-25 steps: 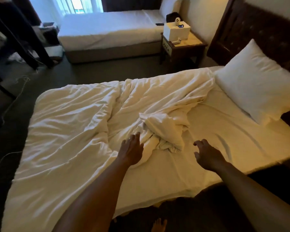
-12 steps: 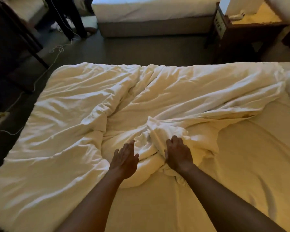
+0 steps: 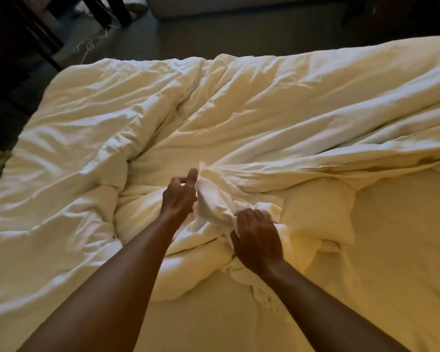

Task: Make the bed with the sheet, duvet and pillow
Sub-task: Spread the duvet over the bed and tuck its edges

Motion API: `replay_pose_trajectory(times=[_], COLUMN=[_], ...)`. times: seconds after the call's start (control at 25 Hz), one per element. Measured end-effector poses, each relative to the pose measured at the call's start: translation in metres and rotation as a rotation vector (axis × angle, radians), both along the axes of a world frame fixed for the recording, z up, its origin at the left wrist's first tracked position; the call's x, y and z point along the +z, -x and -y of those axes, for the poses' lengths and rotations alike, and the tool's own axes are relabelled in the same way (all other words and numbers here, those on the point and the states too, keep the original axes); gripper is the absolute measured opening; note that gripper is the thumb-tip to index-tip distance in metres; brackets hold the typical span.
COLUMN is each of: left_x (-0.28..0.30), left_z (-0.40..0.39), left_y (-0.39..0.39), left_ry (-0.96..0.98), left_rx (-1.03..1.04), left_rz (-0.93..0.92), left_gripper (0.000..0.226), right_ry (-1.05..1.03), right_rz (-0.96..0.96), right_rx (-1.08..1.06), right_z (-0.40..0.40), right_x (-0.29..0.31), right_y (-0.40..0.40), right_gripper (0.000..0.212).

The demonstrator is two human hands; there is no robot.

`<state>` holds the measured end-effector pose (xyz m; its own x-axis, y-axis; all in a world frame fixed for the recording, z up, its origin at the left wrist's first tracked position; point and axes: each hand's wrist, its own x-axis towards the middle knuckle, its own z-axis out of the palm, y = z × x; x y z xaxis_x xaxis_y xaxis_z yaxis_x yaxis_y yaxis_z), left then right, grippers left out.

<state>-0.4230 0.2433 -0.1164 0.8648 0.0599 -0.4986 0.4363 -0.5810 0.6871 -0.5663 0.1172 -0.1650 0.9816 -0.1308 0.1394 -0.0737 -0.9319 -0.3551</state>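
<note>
Dim room, dark floor at the top. Below it, a big bed with a flat sheet on the near right. A rumpled white duvet covers the rest. Both arms reach forward. The right hand curls down, gripping a bunched duvet fold. The left hand rests beside the fold, fingers mostly straight, holding nothing.
</note>
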Motion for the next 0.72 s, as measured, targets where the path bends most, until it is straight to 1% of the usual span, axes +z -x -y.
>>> replay_pose_trajectory(times=[0.04,0.08,0.12,0.16,0.24,0.28,0.32,0.4,0.44,0.48,0.52,0.6,0.68,0.72], left_x=[0.004,0.009,0.013,0.018,0.028,0.032,0.040,0.059,0.070,0.082,0.093,0.114,0.132,0.140], left_z=[0.011,0.023,0.033,0.044,0.056,0.057,0.057,0.058,0.058,0.059,0.061,0.067,0.073,0.075], left_y=[-0.004,-0.004,-0.002,0.003,0.016,0.023,0.031,0.048,0.055,0.062,0.069,0.081,0.090,0.095], left_ry=[0.088,0.138,0.135,0.088,0.020,0.032,0.068,0.164,0.227,0.289,0.348,0.462,0.581,0.635], left_rx=[0.028,0.043,0.035,0.003,-0.111,-0.169,-0.219,-0.254,-0.250,-0.244,-0.237,-0.221,-0.215,-0.235], left_rz=[-0.086,-0.152,-0.179,-0.167,-0.063,0.002,0.059,0.122,0.138,0.149,0.155,0.143,0.114,0.098], left_gripper=[0.066,0.061,0.054,0.045,0.023,0.012,0.007,0.014,0.015,0.016,0.017,0.021,0.022,0.021], right_ry=[-0.056,-0.104,-0.150,-0.182,-0.257,-0.340,-0.440,-0.709,-0.856,-0.963,-1.021,-1.029,-1.040,-1.083], right_rz=[0.031,0.057,0.057,0.048,-0.014,-0.062,-0.115,-0.273,-0.271,-0.222,-0.166,-0.122,-0.136,-0.132], right_rx=[-0.004,-0.008,-0.009,0.000,0.045,0.066,0.061,0.017,-0.045,-0.149,-0.275,-0.456,-0.495,-0.507], right_z=[0.004,0.007,0.010,0.014,0.024,0.031,0.039,0.058,0.066,0.072,0.078,0.085,0.083,0.081], right_x=[-0.002,-0.002,0.000,0.000,0.005,0.010,0.015,0.034,0.043,0.051,0.060,0.070,0.080,0.085], right_y=[0.008,0.016,0.025,0.034,0.052,0.057,0.061,0.068,0.071,0.072,0.073,0.068,0.058,0.053], right_gripper=[0.027,0.025,0.025,0.026,0.032,0.033,0.031,0.026,0.025,0.023,0.023,0.032,0.050,0.065])
